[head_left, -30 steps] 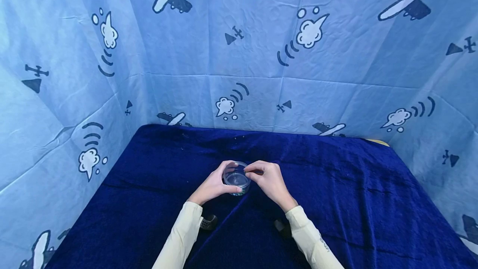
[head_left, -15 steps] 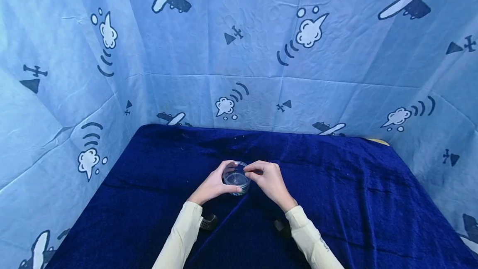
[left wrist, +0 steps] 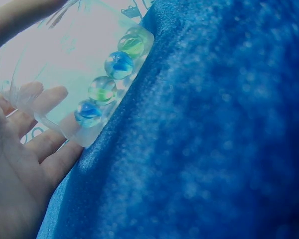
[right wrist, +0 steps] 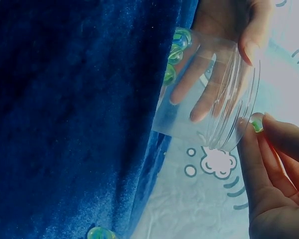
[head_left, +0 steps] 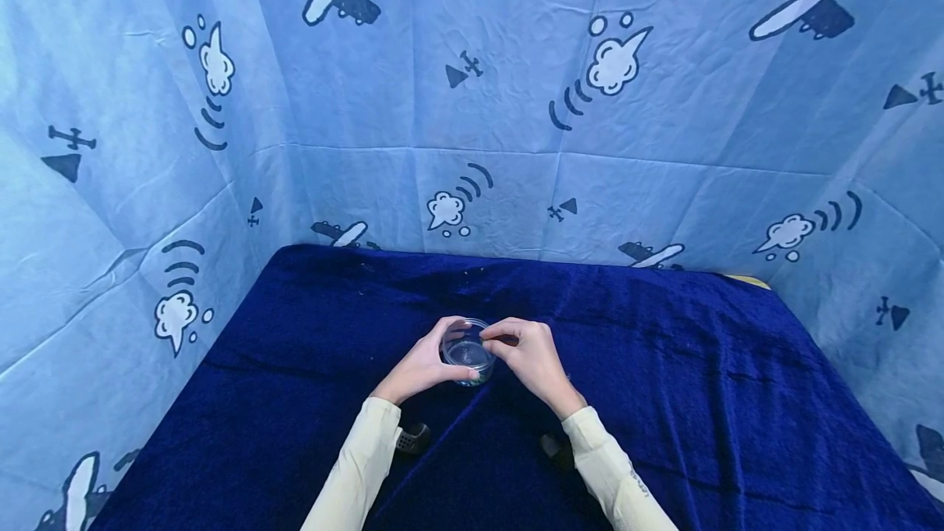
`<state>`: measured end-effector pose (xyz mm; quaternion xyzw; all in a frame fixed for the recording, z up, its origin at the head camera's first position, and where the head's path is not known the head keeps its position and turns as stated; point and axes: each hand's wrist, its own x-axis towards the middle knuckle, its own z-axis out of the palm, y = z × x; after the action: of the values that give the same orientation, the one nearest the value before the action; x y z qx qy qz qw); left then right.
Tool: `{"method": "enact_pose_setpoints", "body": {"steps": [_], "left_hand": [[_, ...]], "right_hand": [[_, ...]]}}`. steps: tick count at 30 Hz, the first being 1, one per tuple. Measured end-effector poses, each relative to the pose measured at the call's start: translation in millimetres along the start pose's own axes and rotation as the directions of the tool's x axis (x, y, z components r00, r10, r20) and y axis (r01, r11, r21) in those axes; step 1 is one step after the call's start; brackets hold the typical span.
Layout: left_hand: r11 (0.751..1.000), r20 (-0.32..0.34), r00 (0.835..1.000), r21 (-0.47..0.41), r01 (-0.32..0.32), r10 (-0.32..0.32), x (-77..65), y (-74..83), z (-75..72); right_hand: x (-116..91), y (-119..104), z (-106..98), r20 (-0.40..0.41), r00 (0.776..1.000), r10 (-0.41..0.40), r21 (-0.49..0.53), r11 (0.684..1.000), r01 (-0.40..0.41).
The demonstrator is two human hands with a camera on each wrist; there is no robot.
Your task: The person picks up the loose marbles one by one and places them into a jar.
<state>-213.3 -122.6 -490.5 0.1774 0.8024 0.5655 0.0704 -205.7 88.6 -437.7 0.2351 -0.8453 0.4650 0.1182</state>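
Observation:
A clear plastic jar (head_left: 466, 355) stands upright on the dark blue cloth, its mouth uncovered. Several glass marbles (left wrist: 102, 90) with blue and green swirls lie at the jar's bottom. My left hand (head_left: 422, 363) grips the jar from the left, thumb on the near side and fingers around the far side. At the right of the rim, my right hand (head_left: 533, 355) pinches a green-swirled marble (right wrist: 257, 122) between thumb and fingertips. Another marble (right wrist: 100, 233) rests on the cloth at the lower edge of the right wrist view.
Dark blue velvety cloth (head_left: 649, 367) covers the table, with folds on the right. Light blue curtains (head_left: 501, 105) printed with planes and clouds enclose the back and sides. A dark wrist device (head_left: 413, 438) sits under the left sleeve, and a similar one (head_left: 556, 449) by the right.

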Motion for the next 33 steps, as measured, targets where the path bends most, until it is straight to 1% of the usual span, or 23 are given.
{"method": "enact_pose_setpoints", "body": {"steps": [8, 14, 21, 29, 33], "left_hand": [[1.0, -0.001, 1.0, -0.006, -0.004, 0.004, -0.4, -1.0, 0.0], [1.0, -0.003, 1.0, 0.007, 0.003, -0.003, 0.2, -0.6, -0.1], [1.0, -0.001, 1.0, 0.014, 0.006, -0.006, 0.9, -0.9, 0.3], [1.0, 0.0, 1.0, 0.001, 0.009, -0.009, 0.6, -0.7, 0.5], [1.0, -0.002, 1.0, 0.013, 0.007, -0.007, 0.5, -0.8, 0.3]], "right_hand": [[0.0, 1.2, 1.3, 0.004, 1.0, -0.006, -0.002, 1.0, 0.006], [0.6, -0.2, 2.7, 0.002, 1.0, -0.012, 0.0, 1.0, 0.012], [0.9, -2.3, 3.2, 0.008, 1.0, -0.004, -0.003, 1.0, 0.004], [0.5, -3.8, 2.7, 0.01, 1.0, 0.003, -0.001, 1.0, -0.003], [0.7, -4.0, 2.4, 0.007, 1.0, 0.006, -0.003, 1.0, -0.006]]}}
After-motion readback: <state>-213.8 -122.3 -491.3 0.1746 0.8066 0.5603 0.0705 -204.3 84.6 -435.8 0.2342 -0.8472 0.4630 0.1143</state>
